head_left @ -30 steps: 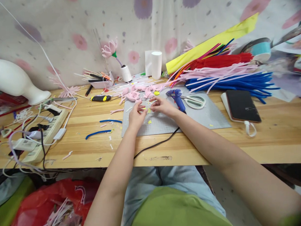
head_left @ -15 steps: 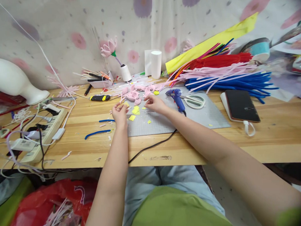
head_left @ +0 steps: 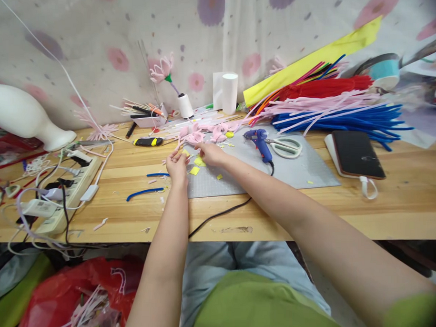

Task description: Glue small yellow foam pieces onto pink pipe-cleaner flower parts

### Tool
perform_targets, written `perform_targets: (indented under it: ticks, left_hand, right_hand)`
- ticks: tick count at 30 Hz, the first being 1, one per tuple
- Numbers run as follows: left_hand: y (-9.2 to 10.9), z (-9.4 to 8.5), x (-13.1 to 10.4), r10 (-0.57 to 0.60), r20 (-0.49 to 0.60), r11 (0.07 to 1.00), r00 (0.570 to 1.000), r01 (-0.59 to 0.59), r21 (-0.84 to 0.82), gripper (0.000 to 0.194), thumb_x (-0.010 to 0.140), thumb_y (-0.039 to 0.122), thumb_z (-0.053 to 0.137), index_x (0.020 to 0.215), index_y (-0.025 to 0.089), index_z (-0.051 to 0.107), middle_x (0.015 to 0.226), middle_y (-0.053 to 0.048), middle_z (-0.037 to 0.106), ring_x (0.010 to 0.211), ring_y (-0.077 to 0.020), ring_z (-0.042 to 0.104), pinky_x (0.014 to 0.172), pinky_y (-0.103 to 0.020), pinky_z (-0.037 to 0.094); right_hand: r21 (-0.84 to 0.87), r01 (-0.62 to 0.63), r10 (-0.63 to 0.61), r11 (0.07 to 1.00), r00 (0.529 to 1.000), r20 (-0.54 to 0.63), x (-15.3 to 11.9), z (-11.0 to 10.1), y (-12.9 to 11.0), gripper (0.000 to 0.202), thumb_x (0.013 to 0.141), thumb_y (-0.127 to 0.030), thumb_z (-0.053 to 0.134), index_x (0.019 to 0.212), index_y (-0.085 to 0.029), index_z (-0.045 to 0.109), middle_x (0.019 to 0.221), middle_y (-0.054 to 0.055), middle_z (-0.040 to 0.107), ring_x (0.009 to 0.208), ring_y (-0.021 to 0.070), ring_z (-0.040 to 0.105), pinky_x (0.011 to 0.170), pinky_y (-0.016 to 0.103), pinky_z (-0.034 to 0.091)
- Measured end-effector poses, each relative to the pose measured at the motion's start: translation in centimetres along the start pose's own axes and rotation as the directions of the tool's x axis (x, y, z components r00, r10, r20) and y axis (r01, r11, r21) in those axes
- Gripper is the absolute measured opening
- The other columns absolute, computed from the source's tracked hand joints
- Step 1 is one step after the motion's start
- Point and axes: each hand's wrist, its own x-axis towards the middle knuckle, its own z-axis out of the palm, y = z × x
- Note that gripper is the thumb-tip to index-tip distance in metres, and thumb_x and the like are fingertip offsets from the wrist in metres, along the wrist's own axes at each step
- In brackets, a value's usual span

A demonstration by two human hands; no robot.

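Planks of pale wood make up the tabletop (head_left: 121,164) I am looking over, backed by a hanging (head_left: 144,18) printed with pink and purple flowers. A thin grey mat (head_left: 293,173) lies in the middle, its near edge short of the table's front. Between those two edges I have a strip of wood crossed by a black cord (head_left: 220,214). On my left the power strip (head_left: 56,221) and its tangled leads crowd the space; on my right a black flat object (head_left: 357,154) sits just off the mat.

The left hand (head_left: 177,166) is at the mat's left side, fingers curled, with yellow showing at the tips; I cannot tell whether it grips that. The right hand (head_left: 211,155) bends over the small, flat yellow pieces (head_left: 194,170) on the mat, its grip hidden from me. Soft, looped pink petals (head_left: 193,137) lie just beyond both hands. The smooth plastic glue gun (head_left: 260,145) rests near the scissors (head_left: 299,144). Behind, fuzzy blue stems (head_left: 345,123) fan out below a smooth yellow sheet (head_left: 317,55).
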Motion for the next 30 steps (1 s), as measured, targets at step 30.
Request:
perform_targets:
  ticks: [30]
  left_hand:
    - [-0.71,0.03,0.3,0.009,-0.013,0.998,1.0,-0.01,-0.055,0.028,0.064,0.006,0.063,0.086,0.015,0.05,0.066,0.004,0.056,0.056,-0.0068,0.058,0.062,-0.021,0.049]
  right_hand:
    - [0.089,0.027,-0.033,0.996,0.996,0.077,0.21,-0.66,0.11,0.05,0.069,0.0,0.048,0.117,-0.014,0.056,0.092,0.002,0.067,0.08,0.0122,0.058,0.068,0.02,0.039]
